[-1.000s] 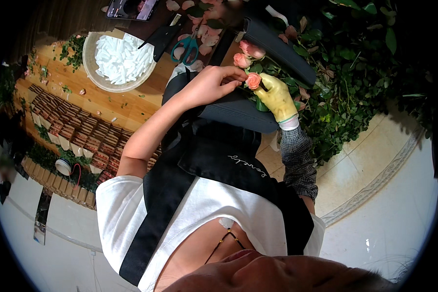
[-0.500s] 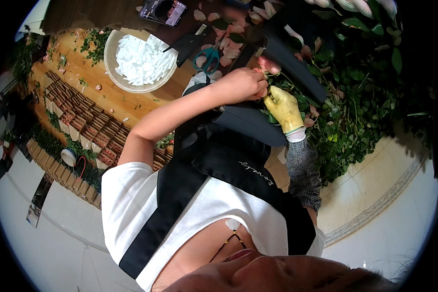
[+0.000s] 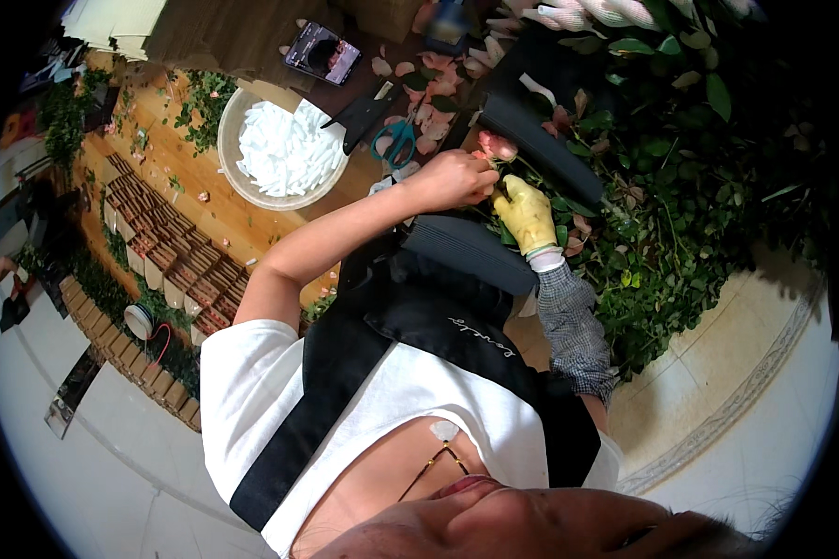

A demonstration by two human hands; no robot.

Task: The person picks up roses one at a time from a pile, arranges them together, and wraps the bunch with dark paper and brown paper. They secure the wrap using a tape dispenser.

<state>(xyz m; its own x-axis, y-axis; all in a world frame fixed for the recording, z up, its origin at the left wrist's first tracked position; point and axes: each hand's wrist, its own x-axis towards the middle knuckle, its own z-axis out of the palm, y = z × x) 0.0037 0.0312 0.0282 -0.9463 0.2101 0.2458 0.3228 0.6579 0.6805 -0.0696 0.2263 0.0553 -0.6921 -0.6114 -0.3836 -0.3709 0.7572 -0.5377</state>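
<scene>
A pink rose [image 3: 498, 145] with a green stem is in front of me, its bloom just above my hands. My bare left hand [image 3: 456, 179] is closed, fingertips pinched together right beside the base of the bloom. What lies between those fingertips is hidden. My right hand [image 3: 528, 214], in a yellow glove, is closed around the rose's stem below the bloom, close to the left fingertips. Dark padded rests [image 3: 543, 149] lie beyond and below the hands. Blue-handled scissors [image 3: 394, 142] lie to the left of the bloom, near loose petals [image 3: 435, 107].
A round tub [image 3: 228, 154] full of white tubes stands at the left, near a phone [image 3: 323, 54]. Cut leafy stems [image 3: 662, 224] heap up on the right. Rows of cardboard-wrapped bundles [image 3: 163, 242] stand on the floor at left. White-netted blooms [image 3: 606, 13] lie at the far right.
The whole view has shifted a little. Both hands stay close together at the rose. Pink that showed at my left fingertips is no longer visible there.
</scene>
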